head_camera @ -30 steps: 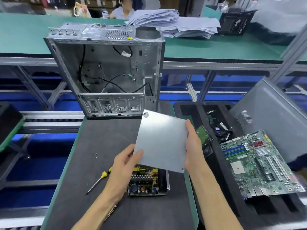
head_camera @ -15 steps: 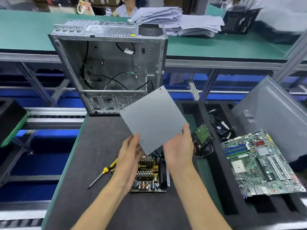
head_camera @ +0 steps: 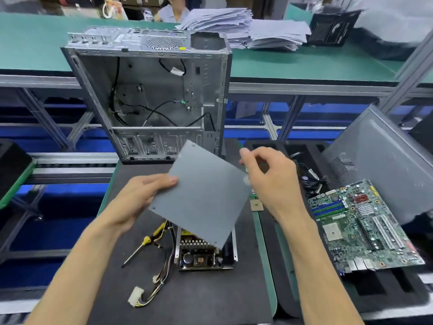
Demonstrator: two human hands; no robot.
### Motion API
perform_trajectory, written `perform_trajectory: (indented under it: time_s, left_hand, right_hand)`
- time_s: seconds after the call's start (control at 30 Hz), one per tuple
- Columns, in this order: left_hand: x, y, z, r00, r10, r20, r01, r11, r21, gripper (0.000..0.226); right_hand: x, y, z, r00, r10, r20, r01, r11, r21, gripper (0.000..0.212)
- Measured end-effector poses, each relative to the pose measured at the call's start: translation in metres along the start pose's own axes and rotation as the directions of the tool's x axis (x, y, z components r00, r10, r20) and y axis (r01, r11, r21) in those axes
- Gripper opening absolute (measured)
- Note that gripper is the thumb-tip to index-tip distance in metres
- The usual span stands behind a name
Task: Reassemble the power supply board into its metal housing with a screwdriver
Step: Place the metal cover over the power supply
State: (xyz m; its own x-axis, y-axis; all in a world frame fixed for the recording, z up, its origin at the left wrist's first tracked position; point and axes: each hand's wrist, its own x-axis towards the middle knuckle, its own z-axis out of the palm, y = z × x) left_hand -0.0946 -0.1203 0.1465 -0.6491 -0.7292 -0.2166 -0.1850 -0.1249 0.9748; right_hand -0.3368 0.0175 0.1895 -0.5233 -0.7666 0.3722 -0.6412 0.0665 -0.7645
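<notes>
My left hand [head_camera: 140, 198] grips the left edge of a flat grey metal cover plate [head_camera: 201, 195], thumb on top, and holds it tilted above the mat. My right hand [head_camera: 271, 181] is blurred at the plate's right corner, thumb by the edge; whether it grips is unclear. Under the plate lies the power supply board [head_camera: 199, 254] in its open metal housing [head_camera: 235, 247], partly hidden. A yellow-handled screwdriver [head_camera: 145, 241] lies on the black mat to the board's left. The supply's wire harness with a white connector [head_camera: 136, 299] trails toward the near edge.
An open PC chassis [head_camera: 152, 95] stands at the mat's far end. To the right, a black foam tray [head_camera: 311, 299] carries a motherboard [head_camera: 358, 226], cables and a grey side panel [head_camera: 379, 165]. Paper stacks [head_camera: 246, 31] sit on the green bench behind.
The plate has swung and dropped to a diamond tilt over the board. My right hand has shifted from the plate's lower edge up to its right corner. My left hand still holds it.
</notes>
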Motion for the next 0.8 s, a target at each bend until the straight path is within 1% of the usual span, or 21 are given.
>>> perform_trajectory:
  time_s: [0.03, 0.07, 0.1, 0.13, 0.17, 0.2, 0.23, 0.27, 0.3, 0.37, 0.4, 0.43, 0.47, 0.5, 0.53, 0.6, 0.63, 0.67, 0.73, 0.8]
  left_hand:
    - [0.0, 0.001, 0.003, 0.998, -0.012, 0.067, 0.009, 0.999, 0.034, 0.059]
    - [0.0, 0.003, 0.006, 0.992, -0.029, 0.121, 0.021, 0.997, 0.069, 0.056]
    - [0.0, 0.005, 0.009, 0.985, -0.047, 0.164, 0.03, 0.994, 0.104, 0.055]
    - [0.001, 0.007, 0.012, 0.978, -0.062, 0.198, 0.034, 0.989, 0.141, 0.054]
    - [0.002, 0.01, 0.014, 0.971, -0.078, 0.226, 0.037, 0.983, 0.18, 0.054]
    - [0.003, 0.013, 0.015, 0.964, -0.093, 0.249, 0.038, 0.975, 0.219, 0.053]
    - [0.004, 0.015, 0.017, 0.96, -0.105, 0.26, 0.039, 0.968, 0.248, 0.053]
    - [0.007, 0.016, 0.019, 0.963, -0.109, 0.247, 0.04, 0.963, 0.267, 0.054]
    - [0.01, 0.017, 0.021, 0.974, -0.103, 0.204, 0.045, 0.961, 0.272, 0.054]
    - [0.02, 0.015, 0.023, 0.997, -0.067, 0.027, 0.06, 0.977, 0.207, 0.049]
    - [0.024, 0.013, 0.021, 0.995, -0.052, -0.087, 0.065, 0.986, 0.153, 0.045]
    - [0.026, 0.012, 0.019, 0.979, -0.049, -0.199, 0.072, 0.991, 0.11, 0.044]
    - [0.027, 0.009, 0.017, 0.958, -0.051, -0.282, 0.079, 0.993, 0.092, 0.047]
    - [0.024, 0.005, 0.014, 0.947, -0.06, -0.316, 0.097, 0.99, 0.101, 0.05]
    - [0.021, 0.0, 0.013, 0.953, -0.085, -0.292, 0.126, 0.984, 0.125, 0.054]
    - [0.008, -0.013, 0.017, 0.978, -0.163, -0.131, 0.186, 0.965, 0.184, 0.058]
    - [0.001, -0.019, 0.022, 0.98, -0.193, -0.055, 0.2, 0.96, 0.196, 0.055]
    - [-0.006, -0.025, 0.026, 0.979, -0.204, -0.008, 0.201, 0.957, 0.21, 0.051]
    - [-0.014, -0.038, 0.032, 0.982, -0.189, 0.015, 0.18, 0.953, 0.243, 0.045]
    - [-0.022, -0.046, 0.036, 0.984, -0.18, 0.008, 0.173, 0.957, 0.235, 0.041]
  right_hand:
    - [0.003, -0.004, 0.002, 0.993, 0.05, 0.106, -0.046, 0.998, -0.043, 0.049]
    - [0.006, -0.007, 0.004, 0.964, 0.126, 0.235, -0.1, 0.988, -0.118, 0.059]
    - [0.008, -0.011, 0.007, 0.909, 0.205, 0.363, -0.141, 0.97, -0.196, 0.068]
    - [0.008, -0.014, 0.01, 0.839, 0.274, 0.47, -0.182, 0.956, -0.231, 0.074]
    - [0.007, -0.014, 0.015, 0.775, 0.316, 0.547, -0.231, 0.948, -0.219, 0.077]
    - [0.005, -0.013, 0.019, 0.74, 0.326, 0.588, -0.274, 0.945, -0.18, 0.076]
    - [0.003, -0.01, 0.024, 0.741, 0.314, 0.593, -0.297, 0.946, -0.13, 0.069]
    - [0.001, -0.006, 0.029, 0.77, 0.294, 0.566, -0.308, 0.949, -0.074, 0.06]
    - [-0.002, -0.002, 0.034, 0.808, 0.283, 0.517, -0.322, 0.947, -0.015, 0.053]
    - [-0.006, 0.009, 0.044, 0.86, 0.313, 0.403, -0.39, 0.913, 0.124, 0.049]
    - [-0.007, 0.015, 0.048, 0.869, 0.345, 0.356, -0.43, 0.881, 0.196, 0.049]
    - [-0.008, 0.02, 0.052, 0.868, 0.383, 0.317, -0.465, 0.849, 0.249, 0.048]
    - [-0.009, 0.026, 0.054, 0.86, 0.426, 0.279, -0.496, 0.827, 0.266, 0.049]
    - [-0.008, 0.031, 0.055, 0.85, 0.469, 0.241, -0.521, 0.816, 0.251, 0.05]
    - [-0.007, 0.035, 0.056, 0.84, 0.503, 0.204, -0.54, 0.81, 0.227, 0.052]
    - [-0.005, 0.043, 0.057, 0.817, 0.554, 0.158, -0.577, 0.786, 0.224, 0.052]
    - [-0.004, 0.047, 0.059, 0.8, 0.58, 0.153, -0.6, 0.766, 0.232, 0.05]
    - [-0.003, 0.049, 0.061, 0.782, 0.604, 0.158, -0.624, 0.748, 0.228, 0.047]
    - [-0.003, 0.054, 0.067, 0.752, 0.63, 0.196, -0.659, 0.722, 0.209, 0.043]
    - [-0.003, 0.056, 0.074, 0.73, 0.636, 0.25, -0.682, 0.705, 0.196, 0.041]
